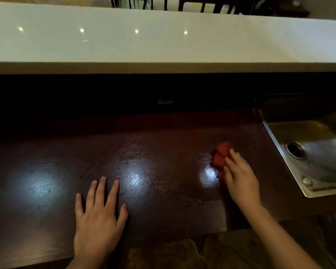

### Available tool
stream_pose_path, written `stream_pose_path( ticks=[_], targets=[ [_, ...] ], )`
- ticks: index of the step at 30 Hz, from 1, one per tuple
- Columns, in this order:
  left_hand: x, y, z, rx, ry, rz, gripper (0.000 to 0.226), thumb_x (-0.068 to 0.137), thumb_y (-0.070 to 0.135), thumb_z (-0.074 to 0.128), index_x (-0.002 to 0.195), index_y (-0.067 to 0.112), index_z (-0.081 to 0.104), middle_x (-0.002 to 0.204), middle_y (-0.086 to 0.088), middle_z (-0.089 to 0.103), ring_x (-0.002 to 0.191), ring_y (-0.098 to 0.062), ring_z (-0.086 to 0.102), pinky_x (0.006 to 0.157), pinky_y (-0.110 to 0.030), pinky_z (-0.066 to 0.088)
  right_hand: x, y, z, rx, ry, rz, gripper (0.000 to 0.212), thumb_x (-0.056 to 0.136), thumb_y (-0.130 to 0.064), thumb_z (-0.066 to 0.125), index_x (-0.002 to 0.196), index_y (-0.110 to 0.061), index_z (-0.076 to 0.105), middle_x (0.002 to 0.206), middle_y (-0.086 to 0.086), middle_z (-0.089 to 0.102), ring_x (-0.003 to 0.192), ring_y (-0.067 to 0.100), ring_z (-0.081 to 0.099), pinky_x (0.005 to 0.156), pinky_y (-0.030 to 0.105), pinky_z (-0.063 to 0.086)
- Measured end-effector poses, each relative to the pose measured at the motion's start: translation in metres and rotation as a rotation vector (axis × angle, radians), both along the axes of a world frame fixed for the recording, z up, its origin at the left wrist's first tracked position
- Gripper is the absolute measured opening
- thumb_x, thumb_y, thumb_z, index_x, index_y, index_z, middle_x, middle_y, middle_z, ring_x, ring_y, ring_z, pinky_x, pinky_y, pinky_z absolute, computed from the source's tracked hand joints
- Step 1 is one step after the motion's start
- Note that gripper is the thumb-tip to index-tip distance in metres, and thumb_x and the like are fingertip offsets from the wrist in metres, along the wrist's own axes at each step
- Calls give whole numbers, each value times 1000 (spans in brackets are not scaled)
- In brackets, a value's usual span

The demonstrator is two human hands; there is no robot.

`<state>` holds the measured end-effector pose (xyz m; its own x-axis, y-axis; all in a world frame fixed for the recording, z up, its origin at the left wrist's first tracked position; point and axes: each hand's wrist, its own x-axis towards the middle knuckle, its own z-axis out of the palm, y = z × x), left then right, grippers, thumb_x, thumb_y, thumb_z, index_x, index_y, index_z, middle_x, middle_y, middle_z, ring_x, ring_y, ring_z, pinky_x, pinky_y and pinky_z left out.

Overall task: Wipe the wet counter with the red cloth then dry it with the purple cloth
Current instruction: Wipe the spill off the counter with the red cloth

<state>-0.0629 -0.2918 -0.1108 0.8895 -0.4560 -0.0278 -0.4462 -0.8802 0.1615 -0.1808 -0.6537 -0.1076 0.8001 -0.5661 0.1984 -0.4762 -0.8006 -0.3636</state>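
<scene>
Counter (163, 191) of dark reddish-brown wood grain fills the near half of the head view, seen from above. No brands, labels or readable writing anywhere. Counts: two hands, one red cloth, one sink, one raised white ledge.

Left hand (99, 218) lies flat on the counter, near-left of centre, palm down, fingers spread, holding nothing. Right hand (241, 179) is further right, near the sink edge, fingers curled over and pressing down on the red cloth (220, 155). Cloth is bunched up, w/ most of it poking out on the far-left side of the fingers and a small bit showing below them. It sits on the counter, right of centre, just left of the sink.

Counter surface shows three bright light reflections: one left, one centre, one just beside the cloth. A speckled, streaky wet film covers the centre and right part.

Sink (318, 171), stainless steel, is set into the counter at the right, w/ one round drain (295, 149) and one small round fitting on its near rim.

White ledge (163, 35) runs across the far side, above a dark recess, w/ four small light spots reflected in it.
</scene>
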Motion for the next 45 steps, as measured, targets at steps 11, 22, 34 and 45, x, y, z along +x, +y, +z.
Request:
stream_pose_path(
  ticks=[11, 22, 34, 45],
  targets=[
    [-1, -1, 4, -17, -13, -5, 67, 86, 51, 35, 144, 19, 47, 153, -15, 40, 145, -32, 29, 113, -64, 20, 143, 82, 6, -91, 67, 606, 35, 88, -14, 64, 120, -1, 63, 144, 18, 48, 133, 36, 45, 113, 46, 33],
    [0, 1, 3, -15, -18, -9, 68, 84, 51, 36, 143, 19, 49, 151, -16, 42, 143, -33, 32, 112, -65, 22, 153, 86, 1, -49, 65, 585, 33, 92, -15, 56, 124, -6, 62, 147, 11, 45, 135, 33, 42, 114, 43, 31],
    [1, 2, -4, 4, -14, -12, 67, 87, 53, 35, 145, 21, 44, 154, -14, 38, 146, -32, 26, 114, -64, 18, 25, 64, 0, -68, 62, 5, 39, 83, -4, 64, 123, -4, 62, 144, 14, 48, 131, 37, 46, 111, 43, 33],
    [1, 2, -5, -13, -47, -12, 66, 87, 51, 36, 144, 21, 45, 153, -15, 40, 145, -33, 28, 114, -64, 20, 91, 34, 9, 0, 109, -127, 40, 95, -14, 51, 134, -3, 52, 155, 15, 30, 142, 35, 28, 118, 39, 21]
  ],
)
